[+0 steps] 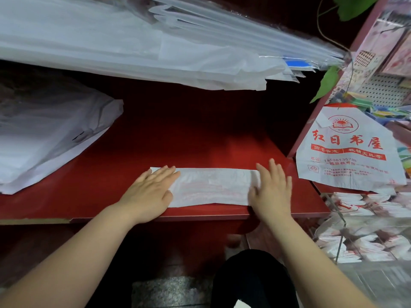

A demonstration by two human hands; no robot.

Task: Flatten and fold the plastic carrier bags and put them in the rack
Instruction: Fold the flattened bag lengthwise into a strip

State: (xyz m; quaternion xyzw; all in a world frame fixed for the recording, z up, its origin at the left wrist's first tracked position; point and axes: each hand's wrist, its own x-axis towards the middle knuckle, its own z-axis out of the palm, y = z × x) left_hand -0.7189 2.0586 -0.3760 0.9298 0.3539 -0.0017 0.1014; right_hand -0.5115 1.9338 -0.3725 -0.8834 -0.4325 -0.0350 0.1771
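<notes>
While both hands press flat on it, the folded carrier bag (211, 187) lies as a long white strip near the front edge of the red shelf (200, 134). Fingers of the left hand (151, 192) lie straight and together over its left end; those of the right hand (272, 192) are straight, slightly spread, on its right end. A printed bag (349, 150) hangs at the right, above what seems to be a wire rack (340, 221) of folded bags
</notes>
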